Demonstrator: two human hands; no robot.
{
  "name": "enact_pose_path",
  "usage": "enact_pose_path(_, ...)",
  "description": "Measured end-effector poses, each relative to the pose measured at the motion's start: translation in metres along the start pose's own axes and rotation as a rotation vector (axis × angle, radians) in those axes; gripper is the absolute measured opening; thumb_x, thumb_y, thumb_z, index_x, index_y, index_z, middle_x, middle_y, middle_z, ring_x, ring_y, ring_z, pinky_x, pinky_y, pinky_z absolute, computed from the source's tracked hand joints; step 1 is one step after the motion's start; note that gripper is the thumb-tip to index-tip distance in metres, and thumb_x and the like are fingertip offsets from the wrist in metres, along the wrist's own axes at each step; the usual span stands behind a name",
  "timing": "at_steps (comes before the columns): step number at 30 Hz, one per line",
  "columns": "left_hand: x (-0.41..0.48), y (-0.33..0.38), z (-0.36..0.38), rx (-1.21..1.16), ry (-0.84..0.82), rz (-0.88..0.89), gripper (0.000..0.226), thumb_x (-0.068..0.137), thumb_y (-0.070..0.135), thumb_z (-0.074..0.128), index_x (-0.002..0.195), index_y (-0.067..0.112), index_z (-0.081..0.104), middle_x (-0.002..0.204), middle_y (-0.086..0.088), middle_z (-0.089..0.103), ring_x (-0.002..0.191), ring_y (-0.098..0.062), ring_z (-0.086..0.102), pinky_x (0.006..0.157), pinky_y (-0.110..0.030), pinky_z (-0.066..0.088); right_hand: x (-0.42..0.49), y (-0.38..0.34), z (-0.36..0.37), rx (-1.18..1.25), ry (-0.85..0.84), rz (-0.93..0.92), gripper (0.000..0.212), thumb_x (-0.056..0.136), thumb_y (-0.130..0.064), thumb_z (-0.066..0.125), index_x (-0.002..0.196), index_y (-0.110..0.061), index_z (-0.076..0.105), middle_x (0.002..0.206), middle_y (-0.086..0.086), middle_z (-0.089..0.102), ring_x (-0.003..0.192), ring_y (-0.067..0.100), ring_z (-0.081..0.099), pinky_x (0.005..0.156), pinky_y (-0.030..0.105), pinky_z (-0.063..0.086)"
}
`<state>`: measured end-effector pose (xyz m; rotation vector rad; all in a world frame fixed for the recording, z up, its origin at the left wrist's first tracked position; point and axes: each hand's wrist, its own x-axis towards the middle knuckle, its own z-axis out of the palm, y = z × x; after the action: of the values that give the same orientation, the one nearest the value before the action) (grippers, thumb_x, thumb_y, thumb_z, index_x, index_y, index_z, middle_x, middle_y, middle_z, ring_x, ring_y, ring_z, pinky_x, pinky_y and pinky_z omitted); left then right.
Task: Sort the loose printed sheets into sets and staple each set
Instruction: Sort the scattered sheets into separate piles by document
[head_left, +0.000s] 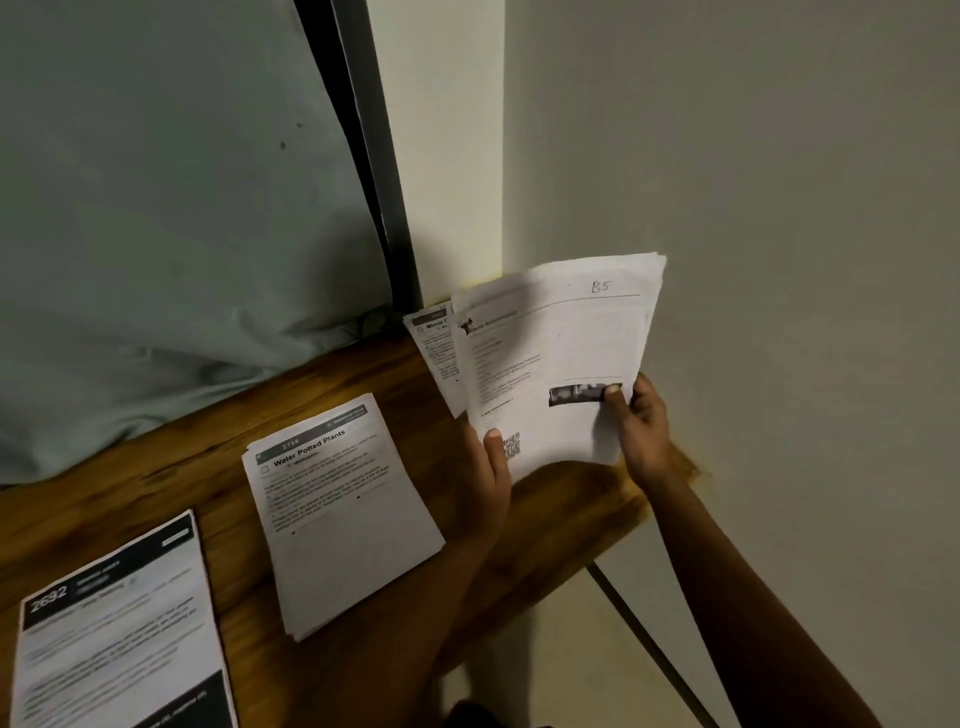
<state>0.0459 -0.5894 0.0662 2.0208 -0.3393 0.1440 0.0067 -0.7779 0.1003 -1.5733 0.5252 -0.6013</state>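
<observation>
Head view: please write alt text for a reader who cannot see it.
Left hand and right hand hold a bundle of white printed sheets, marked B5, over a brown wooden table. On it lie a white paper stack titled Water Potted Plants and white paper numbered 2692.

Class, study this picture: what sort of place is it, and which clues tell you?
Probably a plain room corner, home or small office: a wooden table against a bare wall, a pale cloth hanging behind, printed sheets in piles.
</observation>
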Motion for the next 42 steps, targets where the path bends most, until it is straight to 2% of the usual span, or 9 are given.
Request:
enact_pose_path(7, 0.001, 0.002, -0.010, -0.134, 0.002, -0.052, 0.057, 0.093, 0.019, 0.054, 0.140, 0.000, 0.027, 0.131, -0.017, 0.049, 0.103, -0.022, 0.060, 0.065, 0.000, 0.045, 0.001, 0.016, 0.005, 0.000, -0.106, 0.077, 0.033, 0.096, -0.015, 0.050, 0.128, -0.016, 0.047, 0.120, -0.003, 0.058, 0.108, 0.010, 0.056, 0.083, 0.021, 0.052)
enact_pose_path(10, 0.000, 0.002, -0.007, -0.159, -0.003, -0.074, 0.058, 0.094, 0.018, 0.052, 0.141, -0.001, 0.024, 0.132, -0.019, 0.048, 0.104, -0.022, 0.060, 0.067, -0.002, 0.047, -0.002, 0.018, 0.005, -0.036, -0.112, 0.100, 0.034, 0.097, -0.014, 0.046, 0.132, -0.017, 0.043, 0.121, -0.009, 0.055, 0.107, 0.001, 0.054, 0.082, 0.012, 0.048)
enact_pose_path(13, 0.006, -0.001, 0.000, -0.190, -0.031, -0.070, 0.061, 0.095, 0.020, 0.050, 0.144, 0.001, 0.018, 0.132, -0.016, 0.048, 0.100, -0.014, 0.061, 0.072, -0.012, 0.053, 0.002, 0.014, 0.009, -0.161, -0.065, 0.080, 0.028, 0.100, -0.013, 0.041, 0.127, -0.011, 0.047, 0.123, 0.002, 0.054, 0.113, 0.015, 0.051, 0.094, 0.024, 0.041)
enact_pose_path(18, 0.023, 0.002, 0.012, -0.157, -0.053, -0.152, 0.061, 0.094, 0.026, 0.051, 0.139, -0.005, 0.024, 0.131, -0.016, 0.051, 0.107, -0.026, 0.062, 0.074, -0.021, 0.055, 0.022, 0.003, 0.012, -0.455, -0.005, 0.102, 0.011, 0.096, -0.001, 0.039, 0.093, -0.002, 0.049, 0.083, 0.006, 0.055, 0.081, 0.024, 0.049, 0.059, 0.016, 0.035)
enact_pose_path(22, 0.025, -0.007, 0.024, -0.142, -0.154, -0.286, 0.050, 0.094, 0.011, 0.054, 0.132, -0.011, 0.031, 0.135, -0.021, 0.047, 0.120, -0.031, 0.052, 0.073, -0.004, 0.045, 0.027, 0.005, 0.017, -0.557, -0.010, 0.201, 0.011, 0.091, 0.002, 0.042, 0.097, -0.005, 0.050, 0.091, 0.011, 0.062, 0.086, 0.025, 0.058, 0.073, 0.024, 0.040)
enact_pose_path(27, 0.028, -0.030, 0.024, -0.076, -0.359, -0.548, 0.041, 0.092, 0.008, 0.054, 0.130, -0.001, 0.041, 0.133, -0.015, 0.051, 0.122, -0.028, 0.051, 0.090, -0.029, 0.048, 0.024, 0.014, 0.021, -0.738, -0.083, 0.301, 0.033, 0.097, -0.008, 0.039, 0.127, 0.001, 0.047, 0.122, 0.019, 0.055, 0.112, 0.034, 0.052, 0.085, 0.031, 0.040)
enact_pose_path(32, 0.027, -0.051, 0.026, -0.042, -0.489, -0.595, 0.039, 0.089, 0.013, 0.059, 0.126, 0.007, 0.047, 0.126, -0.007, 0.058, 0.113, -0.023, 0.059, 0.065, -0.016, 0.049, 0.029, 0.031, 0.025, -0.866, -0.033, 0.425, 0.042, 0.095, -0.001, 0.045, 0.136, 0.000, 0.041, 0.133, 0.019, 0.048, 0.122, 0.032, 0.046, 0.095, 0.030, 0.039)
enact_pose_path(37, 0.026, -0.058, 0.026, -0.034, -0.541, -0.619, 0.039, 0.088, 0.015, 0.060, 0.125, 0.009, 0.051, 0.126, -0.007, 0.059, 0.112, -0.023, 0.059, 0.083, -0.030, 0.054, 0.036, 0.067, 0.027, -0.830, -0.050, 0.467, 0.048, 0.090, 0.001, 0.050, 0.136, -0.005, 0.038, 0.131, 0.021, 0.047, 0.119, 0.038, 0.046, 0.095, 0.043, 0.043)
enact_pose_path(42, 0.041, -0.059, 0.016, 0.046, -0.462, -0.674, 0.038, 0.090, 0.021, 0.060, 0.124, 0.005, 0.050, 0.125, -0.009, 0.058, 0.110, -0.026, 0.059, 0.075, -0.029, 0.052, 0.052, 0.084, 0.030, -0.954, 0.058, 0.477, 0.043, 0.090, -0.010, 0.049, 0.132, -0.003, 0.039, 0.135, 0.024, 0.041, 0.124, 0.042, 0.040, 0.105, 0.051, 0.035)
